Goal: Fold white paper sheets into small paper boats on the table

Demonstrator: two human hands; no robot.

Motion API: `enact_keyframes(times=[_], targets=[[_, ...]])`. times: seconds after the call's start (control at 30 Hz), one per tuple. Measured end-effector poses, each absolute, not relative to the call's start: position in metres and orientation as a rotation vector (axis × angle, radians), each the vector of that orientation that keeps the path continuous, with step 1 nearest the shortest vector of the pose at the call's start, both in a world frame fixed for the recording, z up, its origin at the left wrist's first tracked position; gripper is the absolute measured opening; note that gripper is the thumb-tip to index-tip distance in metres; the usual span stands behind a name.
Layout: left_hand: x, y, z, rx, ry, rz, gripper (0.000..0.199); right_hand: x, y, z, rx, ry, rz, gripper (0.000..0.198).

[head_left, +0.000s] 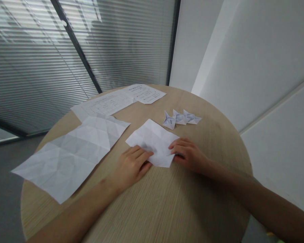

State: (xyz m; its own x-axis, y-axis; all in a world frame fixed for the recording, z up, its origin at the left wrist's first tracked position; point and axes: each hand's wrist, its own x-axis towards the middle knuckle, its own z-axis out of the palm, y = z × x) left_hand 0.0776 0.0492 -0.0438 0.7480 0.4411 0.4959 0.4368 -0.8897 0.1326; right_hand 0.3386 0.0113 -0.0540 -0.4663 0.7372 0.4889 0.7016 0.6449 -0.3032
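A white sheet of paper (153,136) lies on the table between my hands, its near edge lifted and slightly curled. My left hand (135,164) pinches that sheet at its near left edge, thumb below and fingers on top. At the right edge, my right hand (188,154) grips the same sheet with its fingers curled over it. Just beyond the right hand sits a row of three small folded paper pieces (180,118) with pointed corners. To the left lies a large creased white sheet (76,152).
Printed sheets (116,101) with text and lines lie along the far edge of the round wooden table (154,206). Behind it are glass panels with blinds (131,44). A white wall (263,67) rises at the right.
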Motion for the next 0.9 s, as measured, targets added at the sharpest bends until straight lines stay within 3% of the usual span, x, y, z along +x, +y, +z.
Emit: enact_keyframes(times=[0.13,0.27,0.47,0.67,0.8,0.9], targets=[[0.075,0.047,-0.033,2.944,0.764,0.897,0.018,0.335,0.005,-0.046,-0.956,-2.111,-0.224,0.015],[0.072,0.042,-0.01,2.577,0.911,1.191,0.012,0.337,0.0,-0.036,-1.068,-1.824,-0.444,0.065],[0.073,0.048,0.002,1.671,1.032,1.355,0.022,0.351,0.001,-0.031,-1.134,-1.817,-0.499,0.1],[0.075,0.068,-0.024,1.512,1.117,1.087,0.016,0.345,0.009,-0.034,-1.001,-2.29,-0.299,0.09],[0.069,0.07,-0.035,1.962,1.402,0.919,0.065,0.337,0.018,-0.046,-1.078,-2.561,-0.085,0.09],[0.061,0.064,-0.033,2.566,1.338,0.869,0.078,0.331,0.021,-0.054,-1.088,-2.709,0.098,0.091]])
